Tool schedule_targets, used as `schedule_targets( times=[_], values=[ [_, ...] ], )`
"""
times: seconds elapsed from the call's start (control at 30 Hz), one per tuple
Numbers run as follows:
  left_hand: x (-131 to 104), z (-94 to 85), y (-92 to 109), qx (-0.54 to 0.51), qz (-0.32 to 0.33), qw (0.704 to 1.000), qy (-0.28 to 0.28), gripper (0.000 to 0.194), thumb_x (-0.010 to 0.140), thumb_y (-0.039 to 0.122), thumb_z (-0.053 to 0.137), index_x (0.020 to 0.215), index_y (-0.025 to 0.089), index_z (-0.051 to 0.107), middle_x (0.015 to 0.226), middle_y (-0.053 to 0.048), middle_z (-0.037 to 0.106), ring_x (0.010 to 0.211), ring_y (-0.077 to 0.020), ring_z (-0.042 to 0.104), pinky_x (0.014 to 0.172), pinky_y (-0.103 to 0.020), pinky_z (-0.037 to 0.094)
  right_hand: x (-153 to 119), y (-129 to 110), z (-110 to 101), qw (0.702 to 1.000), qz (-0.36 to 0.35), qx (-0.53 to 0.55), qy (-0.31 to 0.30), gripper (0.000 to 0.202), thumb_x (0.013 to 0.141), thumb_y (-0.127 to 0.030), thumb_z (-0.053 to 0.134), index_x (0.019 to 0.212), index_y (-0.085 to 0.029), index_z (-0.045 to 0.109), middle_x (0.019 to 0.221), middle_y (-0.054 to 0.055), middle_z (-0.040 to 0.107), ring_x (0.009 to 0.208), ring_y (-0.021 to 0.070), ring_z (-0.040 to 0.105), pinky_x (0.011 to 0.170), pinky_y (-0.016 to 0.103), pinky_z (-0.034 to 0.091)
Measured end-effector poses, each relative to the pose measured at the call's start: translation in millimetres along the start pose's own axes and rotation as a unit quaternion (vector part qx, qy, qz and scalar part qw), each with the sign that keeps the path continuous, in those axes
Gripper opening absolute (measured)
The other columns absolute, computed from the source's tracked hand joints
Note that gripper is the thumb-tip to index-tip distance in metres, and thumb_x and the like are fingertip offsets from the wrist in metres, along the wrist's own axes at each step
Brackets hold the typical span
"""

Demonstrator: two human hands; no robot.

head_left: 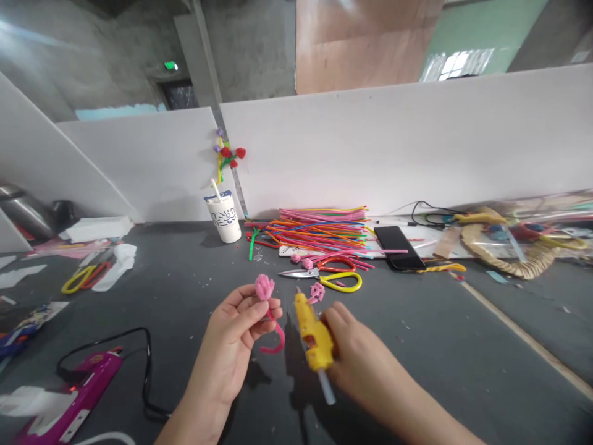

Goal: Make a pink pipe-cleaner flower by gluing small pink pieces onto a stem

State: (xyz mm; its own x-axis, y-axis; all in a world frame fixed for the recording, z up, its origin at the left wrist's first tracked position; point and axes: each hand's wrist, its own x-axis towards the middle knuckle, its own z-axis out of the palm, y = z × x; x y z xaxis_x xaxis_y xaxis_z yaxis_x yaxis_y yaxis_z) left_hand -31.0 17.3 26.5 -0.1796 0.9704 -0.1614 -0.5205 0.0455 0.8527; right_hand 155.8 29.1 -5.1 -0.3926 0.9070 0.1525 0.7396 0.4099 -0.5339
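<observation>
Between the thumb and fingers of my left hand (243, 324) is a pink pipe-cleaner flower (264, 287), its bloom upright and its stem (278, 341) curling below the fingers. My right hand (349, 340) is wrapped round a yellow hot glue gun (311, 330). The gun's nozzle points up and away, a little to the right of the flower and apart from it. A clear glue stick (326, 386) sticks out of its rear. Just beyond the nozzle lie scissors (331, 276) with red and yellow handles and a small pink coiled piece (317, 292).
Behind the scissors lies a heap of coloured pipe cleaners (315, 228), with a black phone (398, 247) to its right. A white cup (226, 219) with a straw stands against the partition (393, 148). At lower left are a magenta power strip (88, 395) and a black cable (149, 358).
</observation>
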Motion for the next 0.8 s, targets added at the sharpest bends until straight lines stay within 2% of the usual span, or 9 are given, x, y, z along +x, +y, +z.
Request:
schedule_targets(
  times=[0.1,0.17,0.27,0.37,0.47,0.57,0.7,0.8],
  values=[
    [0.8,-0.4,-1.1,-0.027,-0.033,0.999,0.017,0.024,0.060,0.014,0.086,0.081,0.013,0.074,0.069,-0.004,0.076,0.062,-0.0129,0.072,0.057,-0.015,0.058,1.3,1.6,-18.0,0.988,-0.046,0.093,0.112,0.011,0.082,-0.016,0.053,0.073,-0.022,0.048,0.074,0.002,0.055,0.063,0.0174,0.055,0.056,0.027,0.042],
    [-0.2,1.1,-2.8,-0.040,-0.054,0.997,0.024,0.019,0.060,0.012,0.086,0.075,0.012,0.074,0.069,-0.003,0.075,0.063,-0.0132,0.072,0.060,-0.016,0.059,-3.1,-2.3,-25.7,0.973,-0.090,0.153,0.147,0.010,0.087,-0.021,0.051,0.077,-0.022,0.051,0.079,0.003,0.059,0.069,0.0174,0.059,0.060,0.027,0.046],
    [-1.8,3.3,-5.4,-0.041,-0.070,0.997,0.020,0.014,0.062,0.014,0.085,0.070,0.013,0.074,0.069,-0.002,0.074,0.068,-0.0145,0.072,0.065,-0.018,0.059,-12.1,-11.2,-30.0,0.957,-0.176,0.185,0.141,0.006,0.087,-0.020,0.053,0.083,-0.025,0.055,0.083,0.003,0.063,0.073,0.0171,0.063,0.063,0.026,0.049],
    [-1.5,2.8,-7.7,-0.010,-0.070,0.998,0.003,0.009,0.067,0.017,0.081,0.072,0.013,0.074,0.074,-0.002,0.074,0.066,-0.0117,0.068,0.062,-0.017,0.057,-15.8,-18.2,-29.9,0.955,-0.229,0.147,0.118,0.009,0.084,-0.017,0.052,0.080,-0.025,0.055,0.070,0.001,0.061,0.064,0.0175,0.060,0.059,0.027,0.048],
    [-0.2,0.8,-9.6,0.010,-0.046,0.999,-0.002,0.006,0.069,0.016,0.079,0.071,0.015,0.074,0.067,0.001,0.068,0.056,-0.0065,0.059,0.052,-0.013,0.048,-14.1,-20.9,-29.3,0.960,-0.228,0.113,0.120,0.013,0.083,-0.016,0.049,0.073,-0.024,0.052,0.061,0.001,0.058,0.056,0.0167,0.055,0.052,0.027,0.046],
    [-0.1,0.7,-10.2,0.005,-0.047,0.999,-0.001,0.006,0.067,0.015,0.078,0.067,0.016,0.072,0.058,0.004,0.062,0.049,-0.0052,0.052,0.047,-0.013,0.043,-12.6,-21.3,-28.1,0.961,-0.224,0.099,0.124,0.015,0.083,-0.018,0.048,0.070,-0.024,0.048,0.058,0.000,0.056,0.053,0.0159,0.053,0.048,0.027,0.041],
    [-3.6,3.2,-9.2,-0.014,-0.070,0.997,-0.014,0.009,0.066,0.016,0.079,0.065,0.014,0.070,0.061,0.002,0.064,0.050,-0.0062,0.055,0.047,-0.013,0.044,-12.6,-21.7,-26.8,0.963,-0.221,0.092,0.124,0.019,0.082,-0.019,0.049,0.066,-0.025,0.042,0.057,-0.001,0.054,0.050,0.0148,0.051,0.046,0.026,0.039],
    [-5.9,4.9,-7.6,-0.033,-0.104,0.994,-0.031,0.012,0.065,0.018,0.080,0.067,0.014,0.070,0.061,0.001,0.066,0.045,-0.0046,0.053,0.040,-0.011,0.040,-12.6,-21.8,-28.2,0.965,-0.203,0.099,0.132,0.020,0.082,-0.017,0.048,0.065,-0.025,0.041,0.056,-0.002,0.051,0.050,0.0144,0.051,0.048,0.026,0.041]
  ],
)
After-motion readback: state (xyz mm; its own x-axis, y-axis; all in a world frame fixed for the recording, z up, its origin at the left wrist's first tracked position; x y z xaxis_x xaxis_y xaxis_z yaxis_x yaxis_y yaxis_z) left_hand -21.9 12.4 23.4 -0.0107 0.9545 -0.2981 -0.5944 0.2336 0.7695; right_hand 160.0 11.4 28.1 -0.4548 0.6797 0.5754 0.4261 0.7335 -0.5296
